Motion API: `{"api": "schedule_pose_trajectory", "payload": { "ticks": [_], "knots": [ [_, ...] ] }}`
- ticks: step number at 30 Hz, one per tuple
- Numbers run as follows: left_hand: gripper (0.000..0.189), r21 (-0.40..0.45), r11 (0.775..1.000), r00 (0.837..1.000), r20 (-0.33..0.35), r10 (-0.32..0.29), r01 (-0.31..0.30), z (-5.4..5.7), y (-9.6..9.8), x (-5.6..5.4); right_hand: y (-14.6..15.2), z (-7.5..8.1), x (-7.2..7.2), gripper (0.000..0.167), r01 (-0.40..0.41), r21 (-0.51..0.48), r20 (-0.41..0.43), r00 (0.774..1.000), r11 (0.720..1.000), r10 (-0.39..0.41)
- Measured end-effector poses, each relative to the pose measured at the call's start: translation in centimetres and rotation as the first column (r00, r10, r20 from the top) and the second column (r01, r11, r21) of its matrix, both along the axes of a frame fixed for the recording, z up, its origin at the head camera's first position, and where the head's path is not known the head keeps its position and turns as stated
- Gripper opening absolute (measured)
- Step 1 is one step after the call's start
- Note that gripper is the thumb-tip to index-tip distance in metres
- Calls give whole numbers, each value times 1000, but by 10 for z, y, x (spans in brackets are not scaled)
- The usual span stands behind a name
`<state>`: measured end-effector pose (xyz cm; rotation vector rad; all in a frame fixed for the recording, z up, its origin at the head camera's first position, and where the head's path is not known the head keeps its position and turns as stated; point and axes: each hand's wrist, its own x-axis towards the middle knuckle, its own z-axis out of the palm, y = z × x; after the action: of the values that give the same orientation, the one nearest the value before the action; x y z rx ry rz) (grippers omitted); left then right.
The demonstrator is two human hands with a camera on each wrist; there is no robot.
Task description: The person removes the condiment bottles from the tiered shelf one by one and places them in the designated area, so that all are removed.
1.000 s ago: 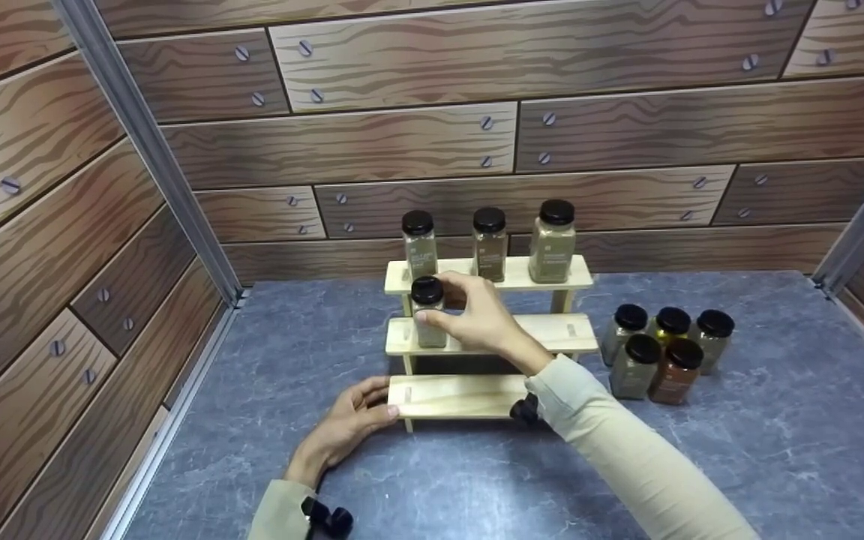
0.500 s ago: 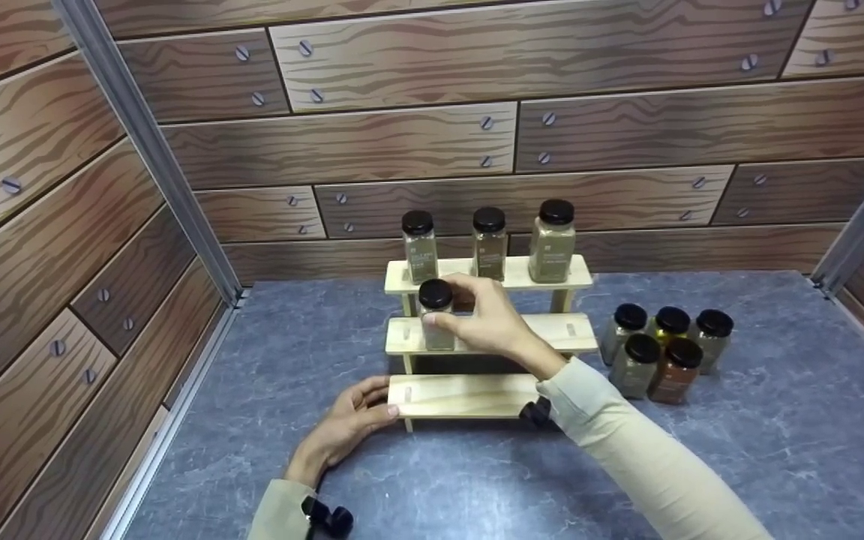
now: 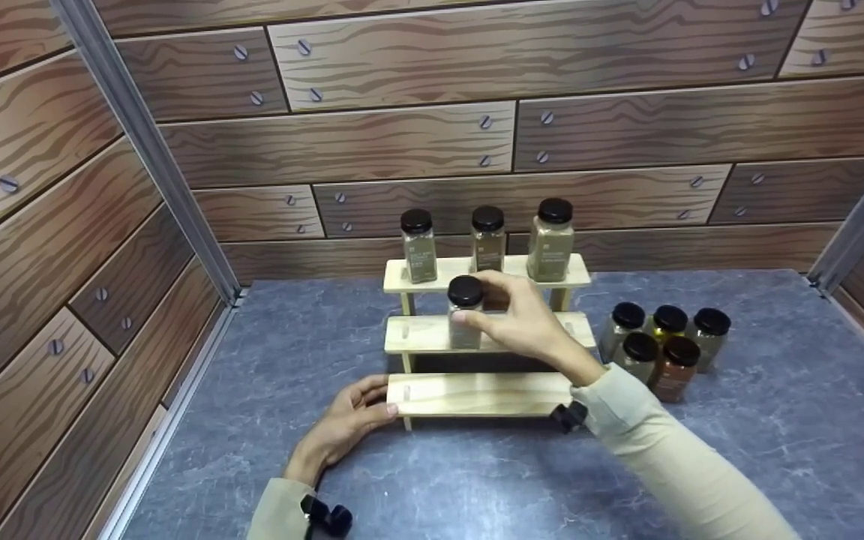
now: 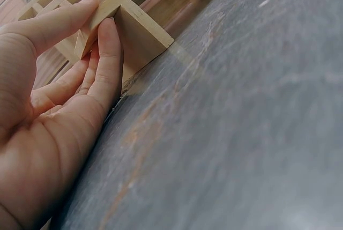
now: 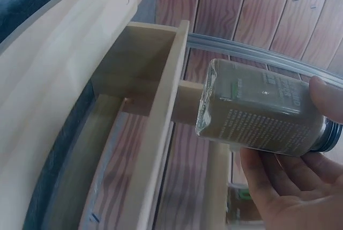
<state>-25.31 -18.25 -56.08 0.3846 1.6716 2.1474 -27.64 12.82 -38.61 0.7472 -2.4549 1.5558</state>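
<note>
A three-step wooden spice rack [image 3: 477,394] stands on the table. My left hand [image 3: 349,420] grips the left end of its lowest shelf; in the left wrist view, the thumb lies at the board's upper edge and fingertips reach beneath it. Near the centre of the middle shelf, my right hand [image 3: 526,322] holds a spice jar [image 3: 466,334] with a black lid, upright. Thumb and fingers take it from opposite sides in the right wrist view, where the clear base and printed label of the spice jar [image 5: 257,106] show close to the shelf board.
Along the top shelf stand three black-lidded jars, the left jar [image 3: 421,255], the middle jar [image 3: 487,247] and the larger right jar [image 3: 550,251]. Right of the rack, several more jars [image 3: 674,375] cluster on the grey marbled table [image 3: 252,360]. Wood-patterned walls [image 3: 402,142] enclose it.
The right hand has carried the spice jar to the right along the middle shelf, from its left end to near its centre. The left hand has stayed on the rack.
</note>
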Motion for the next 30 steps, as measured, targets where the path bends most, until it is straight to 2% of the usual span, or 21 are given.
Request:
{"api": "schedule_pose_trajectory", "payload": {
  "ticks": [10,25,30],
  "knots": [
    [70,-19,1000,1000,22,17,-17,0,1,0,35,8,14,51,32,-3,51,998,999,-32],
    [72,-8,1000,999,20,28,-28,0,-1,1,84,10,34,48,77,48,-27,997,996,-76],
    [72,-11,1000,999,20,30,-29,0,-1,1,100,11,38,46,97,44,-27,995,994,-96]
  ]
}}
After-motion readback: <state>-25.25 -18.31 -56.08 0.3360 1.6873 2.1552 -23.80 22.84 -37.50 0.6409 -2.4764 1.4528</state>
